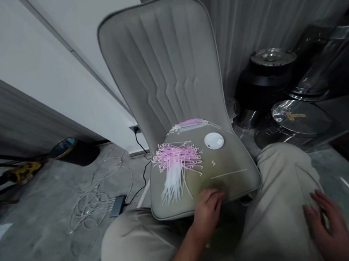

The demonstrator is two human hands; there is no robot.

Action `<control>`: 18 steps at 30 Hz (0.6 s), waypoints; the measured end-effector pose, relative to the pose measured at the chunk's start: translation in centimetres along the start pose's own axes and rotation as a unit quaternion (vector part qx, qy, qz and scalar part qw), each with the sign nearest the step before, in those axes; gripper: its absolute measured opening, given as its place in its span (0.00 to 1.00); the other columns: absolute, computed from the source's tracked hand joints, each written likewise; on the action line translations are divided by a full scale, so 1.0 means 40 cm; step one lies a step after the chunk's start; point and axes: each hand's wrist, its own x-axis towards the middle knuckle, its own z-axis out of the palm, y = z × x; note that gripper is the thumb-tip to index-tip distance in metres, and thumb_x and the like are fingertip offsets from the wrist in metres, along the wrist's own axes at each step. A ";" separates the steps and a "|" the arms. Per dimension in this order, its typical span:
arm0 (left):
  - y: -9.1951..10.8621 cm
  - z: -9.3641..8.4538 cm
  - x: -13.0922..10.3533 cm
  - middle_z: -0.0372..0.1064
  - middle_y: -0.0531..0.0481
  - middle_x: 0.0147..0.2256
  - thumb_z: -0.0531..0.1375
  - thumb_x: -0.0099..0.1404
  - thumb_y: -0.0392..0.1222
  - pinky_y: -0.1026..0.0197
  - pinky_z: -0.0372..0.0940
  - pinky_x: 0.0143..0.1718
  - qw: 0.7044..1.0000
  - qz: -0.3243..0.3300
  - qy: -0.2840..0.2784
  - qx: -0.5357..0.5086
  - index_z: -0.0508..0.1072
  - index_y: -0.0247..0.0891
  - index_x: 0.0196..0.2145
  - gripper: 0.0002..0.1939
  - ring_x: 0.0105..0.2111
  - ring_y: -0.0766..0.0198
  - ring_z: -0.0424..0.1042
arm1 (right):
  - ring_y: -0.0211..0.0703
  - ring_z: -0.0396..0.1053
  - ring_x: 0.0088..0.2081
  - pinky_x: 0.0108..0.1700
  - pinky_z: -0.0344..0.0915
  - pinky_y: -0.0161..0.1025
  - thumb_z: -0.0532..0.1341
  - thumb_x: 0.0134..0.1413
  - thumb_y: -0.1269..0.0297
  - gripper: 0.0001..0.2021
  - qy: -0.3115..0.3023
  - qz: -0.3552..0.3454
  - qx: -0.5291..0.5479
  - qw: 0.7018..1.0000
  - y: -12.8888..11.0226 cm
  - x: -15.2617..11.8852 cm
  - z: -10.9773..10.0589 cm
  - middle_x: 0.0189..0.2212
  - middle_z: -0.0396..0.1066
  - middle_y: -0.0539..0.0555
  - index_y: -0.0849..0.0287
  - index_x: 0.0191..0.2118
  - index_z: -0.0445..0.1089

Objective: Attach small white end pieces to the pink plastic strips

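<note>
Beyond the left grip (207, 205), its closure unclear, the pink-and-white stick heap (176, 158) looks unfinished, the farther stick row (191, 123) perhaps done, the right grip (330, 227) loosely spread.

No text or number can be read; no brand or sign either.

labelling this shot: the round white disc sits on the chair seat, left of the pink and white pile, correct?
Not quite: the head view shows the round white disc on the chair seat, but to the right of the pink and white pile, not left.
</note>
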 end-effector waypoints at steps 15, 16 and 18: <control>-0.131 -0.009 0.110 0.76 0.46 0.37 0.55 0.70 0.36 0.57 0.70 0.42 0.991 0.036 -0.068 0.109 0.78 0.39 0.43 0.11 0.38 0.60 0.73 | 0.61 0.59 0.64 0.65 0.55 0.61 0.58 0.55 0.51 0.25 0.010 -0.023 -0.037 0.999 -0.049 0.012 0.015 0.62 0.62 0.56 0.45 0.59 0.67; -0.130 -0.008 0.112 0.76 0.46 0.37 0.56 0.69 0.36 0.57 0.70 0.42 0.991 0.036 -0.070 0.112 0.78 0.39 0.43 0.11 0.38 0.60 0.73 | 0.61 0.60 0.63 0.65 0.56 0.61 0.58 0.55 0.51 0.25 0.013 -0.023 -0.041 0.999 -0.051 0.015 0.016 0.62 0.63 0.55 0.45 0.59 0.67; -0.129 -0.007 0.115 0.76 0.46 0.38 0.56 0.69 0.36 0.56 0.69 0.42 0.990 0.037 -0.074 0.113 0.78 0.39 0.44 0.11 0.39 0.59 0.73 | 0.61 0.60 0.63 0.65 0.56 0.61 0.58 0.55 0.51 0.26 0.014 -0.020 -0.045 0.999 -0.055 0.019 0.016 0.61 0.64 0.56 0.44 0.60 0.67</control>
